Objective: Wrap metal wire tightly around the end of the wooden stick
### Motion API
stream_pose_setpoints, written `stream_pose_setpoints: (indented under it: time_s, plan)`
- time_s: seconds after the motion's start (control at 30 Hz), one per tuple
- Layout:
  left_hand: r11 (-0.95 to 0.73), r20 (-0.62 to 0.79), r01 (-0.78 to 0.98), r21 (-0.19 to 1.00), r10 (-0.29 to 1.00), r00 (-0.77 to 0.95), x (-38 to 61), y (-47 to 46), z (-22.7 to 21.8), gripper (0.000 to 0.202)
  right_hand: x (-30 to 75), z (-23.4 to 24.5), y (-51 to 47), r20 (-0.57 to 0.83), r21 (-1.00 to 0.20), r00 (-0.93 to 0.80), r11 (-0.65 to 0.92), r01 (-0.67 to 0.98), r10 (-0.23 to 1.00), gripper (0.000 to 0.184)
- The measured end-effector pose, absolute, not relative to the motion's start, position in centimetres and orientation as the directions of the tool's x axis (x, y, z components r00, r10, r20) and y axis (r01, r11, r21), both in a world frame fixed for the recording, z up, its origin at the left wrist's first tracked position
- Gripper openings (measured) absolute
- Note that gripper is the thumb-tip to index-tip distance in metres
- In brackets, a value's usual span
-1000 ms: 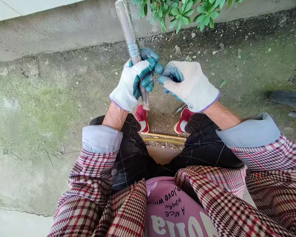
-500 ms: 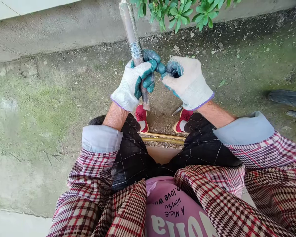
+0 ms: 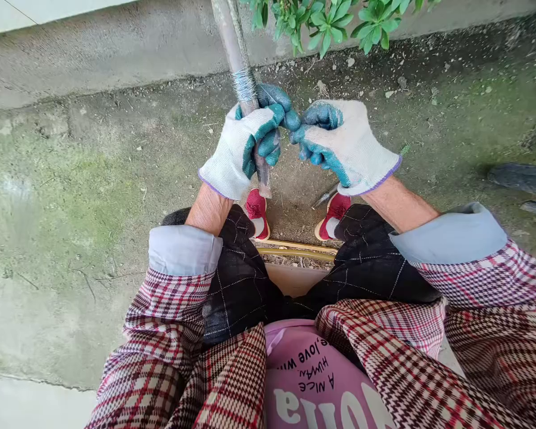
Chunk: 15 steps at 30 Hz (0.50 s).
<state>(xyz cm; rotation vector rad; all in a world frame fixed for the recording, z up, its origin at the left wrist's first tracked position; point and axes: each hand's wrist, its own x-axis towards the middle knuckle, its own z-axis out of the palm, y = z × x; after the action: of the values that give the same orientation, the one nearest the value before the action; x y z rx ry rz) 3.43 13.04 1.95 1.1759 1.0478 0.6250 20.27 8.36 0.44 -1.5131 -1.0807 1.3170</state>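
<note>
My left hand, in a white glove with teal palm, is wrapped round a grey metal rod that runs up out of the top of the view. A tight coil of thin wire is wound round the rod just above my fist. The rod's lower end sticks out below the hand. My right hand, gloved the same, is curled with its fingertips pinched against my left thumb, on something too thin to make out.
Below are my red shoes on mossy concrete ground. A small metal tool lies by the right shoe. Green leaves hang at the top. A dark object lies at the right edge.
My right hand has rolled, knuckles turning up and to the right, while its fingertips stay against the left thumb. The left hand and rod have hardly moved.
</note>
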Motion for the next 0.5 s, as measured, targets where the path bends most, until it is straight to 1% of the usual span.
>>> stream_pose_setpoints:
  time_s: [0.13,0.17,0.27,0.33,0.37,0.43,0.5]
  plan:
    - [0.326,-0.324,0.074,0.943,0.841,0.432,3.6,13.0,1.6,0.027,20.4,1.1,8.0,-0.136,-0.964,0.082,-0.151,0.218,0.987,0.027]
    - [0.333,-0.329,0.067,0.941,0.844,0.424,3.7,13.1,1.6,0.026,20.4,1.2,8.0,-0.124,-0.963,0.069,-0.137,0.234,0.990,0.027]
    - [0.333,-0.355,0.125,0.935,0.861,0.365,3.5,13.4,1.8,0.028,20.4,1.4,8.4,-0.184,-0.962,0.042,-0.189,0.197,0.982,0.029]
    - [0.330,-0.378,0.195,0.924,0.868,0.323,3.2,13.9,1.8,0.036,20.6,1.2,8.6,-0.218,-0.958,0.055,-0.224,0.177,0.974,0.029]
    - [0.335,-0.390,0.217,0.917,0.868,0.307,2.9,14.1,1.8,0.042,20.8,1.0,8.8,-0.214,-0.955,0.060,-0.221,0.196,0.975,0.027]
    - [0.346,-0.411,0.243,0.906,0.858,0.310,2.5,14.7,1.4,0.050,21.3,0.7,8.9,-0.167,-0.944,0.051,-0.175,0.281,0.985,0.022]
    - [0.319,-0.415,0.313,0.895,0.854,0.315,2.2,15.1,0.7,0.054,22.0,0.5,8.8,-0.120,-0.923,-0.023,-0.103,0.372,0.992,0.021]
